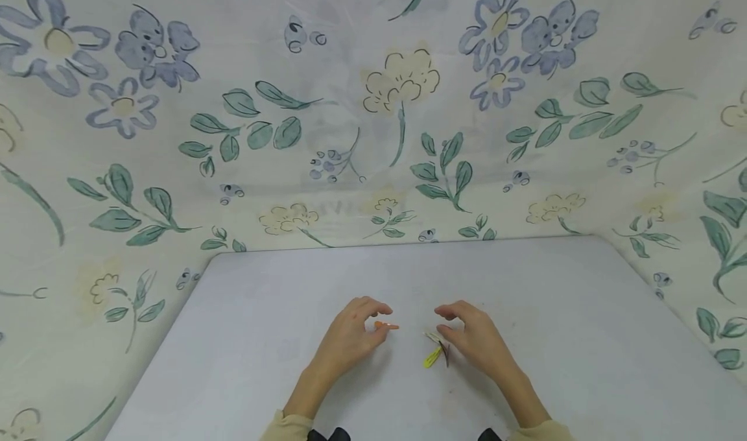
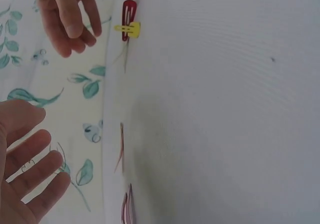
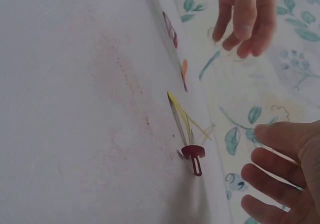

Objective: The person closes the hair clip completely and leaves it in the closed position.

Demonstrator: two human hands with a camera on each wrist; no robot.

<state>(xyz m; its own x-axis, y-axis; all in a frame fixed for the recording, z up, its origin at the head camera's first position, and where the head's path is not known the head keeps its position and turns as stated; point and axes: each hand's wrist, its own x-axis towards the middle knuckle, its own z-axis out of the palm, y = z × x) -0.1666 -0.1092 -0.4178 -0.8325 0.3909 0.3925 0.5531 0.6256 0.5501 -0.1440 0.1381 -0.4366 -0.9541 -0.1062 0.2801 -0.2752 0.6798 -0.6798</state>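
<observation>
My left hand (image 1: 353,331) hovers over the white table with relaxed, slightly bent fingers and nothing between them. An orange snap hair clip (image 1: 386,325) lies by its thumb and fingertips in the head view. Across from it my right hand (image 1: 475,337) is held the same way, also holding nothing. Near its thumb is a loose cluster of hair clips, with a yellow snap clip (image 1: 432,357) and a dark, thin clip (image 1: 446,352) crossing. The right wrist view shows a dark red clip (image 3: 194,153) beside the yellow one. A pinkish clip (image 2: 127,209) appears in the left wrist view.
The white table (image 1: 262,311) stretches out around both hands. Floral cloth (image 1: 350,104) hangs behind it and along both sides, meeting the table's edges. Two black objects (image 1: 329,434) poke in at the bottom of the head view.
</observation>
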